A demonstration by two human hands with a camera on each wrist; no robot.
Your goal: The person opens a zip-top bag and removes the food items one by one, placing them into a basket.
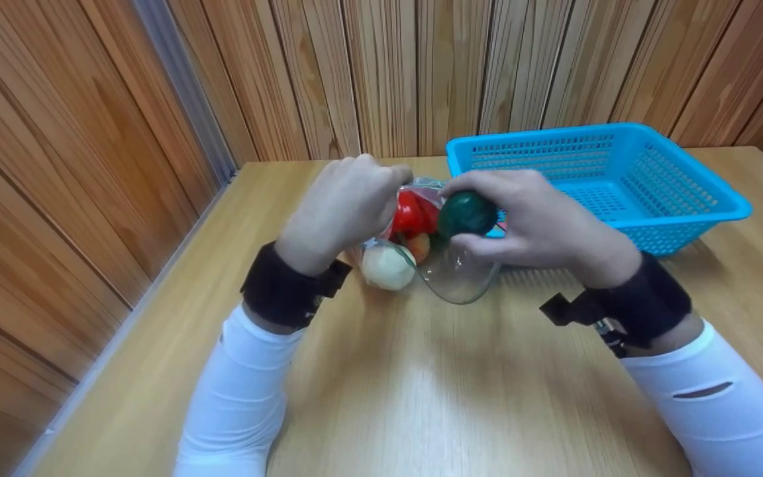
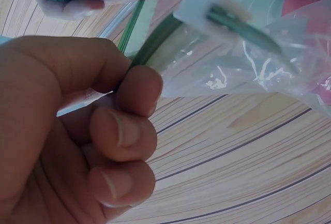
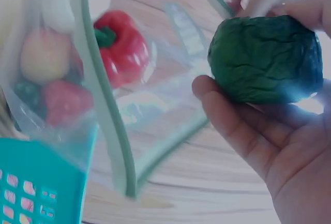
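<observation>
Cabbage-like dark green ball (image 1: 466,213) sat in the curled fingers of the right hand (image 1: 534,222), its crinkled surface plain in the right wrist view (image 3: 266,61), so that grip was closed round the ball and held it clear of the bench (image 1: 421,384). It was roughly round, with no long axis to speak of. The relation that mattered lay between this ball and the mouth of the clear zip bag (image 1: 448,275): the opening, edged by a green seal strip (image 3: 106,110), stood just beside the right grip on its inner side and slightly below it, gaping toward the person. The left hand (image 1: 345,205) pinched the bag's upper edge between thumb and curled fingers (image 2: 137,92), so that grip was closed on the plastic and kept the mouth lifted. The right hand was the one at the ball; the left hand was the one at the bag, and the two hands were near each other with the bag's top between them. Inside the bag lay one red bell pepper (image 3: 121,45), one pale round piece like an onion (image 1: 388,266), one peach-coloured piece (image 3: 44,53), a red piece (image 3: 64,100) below it and a small dark green bit that was too blurred to name. One green ball was in hand. One blue plastic basket (image 1: 679,199) stood on the bench beyond the right grip, touching or just beside the bag; nothing showed inside it.
</observation>
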